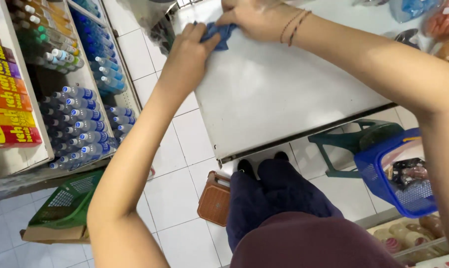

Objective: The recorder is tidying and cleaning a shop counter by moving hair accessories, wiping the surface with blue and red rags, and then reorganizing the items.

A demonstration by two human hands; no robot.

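A white shelf panel lies flat in front of me above the tiled floor. A small blue cloth rests near its far left corner. My left hand pinches the cloth's left edge at the panel's side. My right hand, with thin bracelets on the wrist, presses on the cloth's right part from above. Both arms reach forward over the panel.
Shelves with rows of blue-capped bottles and coloured boxes stand at left. A green basket on cardboard and a small brown stool sit on the floor. A blue basket on a green stool stands at right.
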